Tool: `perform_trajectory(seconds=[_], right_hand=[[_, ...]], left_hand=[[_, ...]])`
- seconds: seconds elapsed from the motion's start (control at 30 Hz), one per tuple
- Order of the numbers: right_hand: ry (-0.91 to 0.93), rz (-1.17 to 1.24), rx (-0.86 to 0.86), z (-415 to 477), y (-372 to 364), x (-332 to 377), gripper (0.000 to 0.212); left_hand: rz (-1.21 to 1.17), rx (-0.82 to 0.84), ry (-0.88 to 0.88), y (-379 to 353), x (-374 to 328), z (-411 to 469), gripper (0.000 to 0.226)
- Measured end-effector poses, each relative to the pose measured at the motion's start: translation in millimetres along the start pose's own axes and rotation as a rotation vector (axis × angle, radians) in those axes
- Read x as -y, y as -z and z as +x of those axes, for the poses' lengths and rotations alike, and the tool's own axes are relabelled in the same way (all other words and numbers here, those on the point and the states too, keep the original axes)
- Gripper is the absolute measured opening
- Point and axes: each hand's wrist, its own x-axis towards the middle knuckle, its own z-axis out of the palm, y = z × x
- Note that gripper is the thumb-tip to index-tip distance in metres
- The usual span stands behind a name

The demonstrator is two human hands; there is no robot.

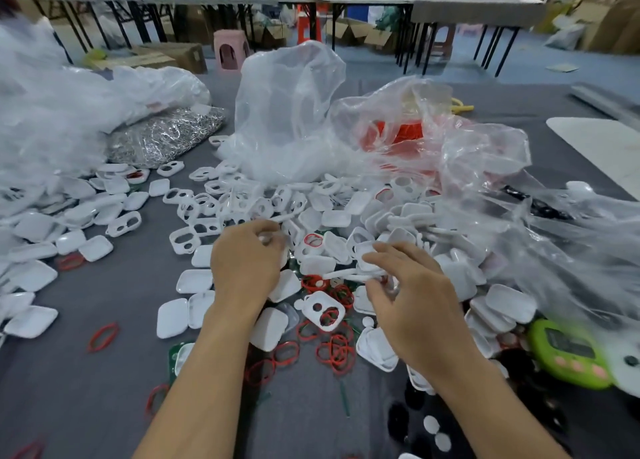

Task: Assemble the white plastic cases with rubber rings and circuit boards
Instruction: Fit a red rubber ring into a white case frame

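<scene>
Case (pixel 323 309) between left hand (pixel 246 263) and right hand (pixel 414 306)

Cases (pixel 332 216): heaped on the table (pixel 104 389), before the plastic bags (pixel 291 112).
Rings (pixel 334 353): nearer (some under cases).
Timer (pixel 568 351): right of rings.

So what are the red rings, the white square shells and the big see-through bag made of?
Red rings: probably rubber, matte; thin loops lying bent out of round.
White shells: likely hard plastic, glossy; smooth moulded shapes with light glints.
Bag: thin plastic film; see-through, crumpled, shiny creases.
</scene>
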Motion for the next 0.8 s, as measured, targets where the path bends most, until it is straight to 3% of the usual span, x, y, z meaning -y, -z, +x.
perform_trajectory(seconds=[0.1, 0.17, 0.2, 0.27, 0.33, 0.4, 0.47, 0.6, 0.67, 0.73, 0.8], right_hand=[[0.007, 0.093, -0.071, -3, 3, 4, 0.03], [0.003, 0.152, -0.091, -6, 4, 5, 0.029], [-0.011, 0.195, -0.084, -6, 5, 6, 0.028], [-0.044, 0.321, -0.039, -6, 7, 9, 0.025], [-0.101, 0.456, 0.052, -5, 9, 16, 0.036], [-0.161, 0.594, 0.169, -4, 7, 24, 0.042], [-0.204, 0.714, 0.19, -4, 3, 28, 0.03], [-0.436, 0.951, 0.175, -2, 5, 21, 0.008], [-0.509, 1.076, 0.247, 1, 9, 17, 0.015], [-0.489, 1.025, 0.234, 3, 11, 16, 0.013], [-0.494, 0.992, 0.162, 4, 11, 16, 0.011]], left_hand=[[-0.148, -0.04, 0.06, 11, -5, -4, 0.03], [-0.395, -0.063, 0.085, 22, -17, -8, 0.029], [-0.591, -0.009, 0.125, 28, -24, -12, 0.025], [-0.976, 0.251, 0.269, 34, -38, -22, 0.026], [-1.142, 0.454, 0.396, 32, -46, -36, 0.028], [-1.133, 0.475, 0.441, 27, -51, -47, 0.018], [-1.054, 0.47, 0.388, 23, -56, -53, 0.008], [-0.897, 0.431, 0.167, 23, -56, -58, 0.017], [-0.837, 0.356, 0.071, 22, -56, -59, 0.018], [-0.811, 0.374, 0.08, 19, -60, -62, 0.015], [-0.711, 0.508, 0.115, 14, -62, -69, 0.014]])
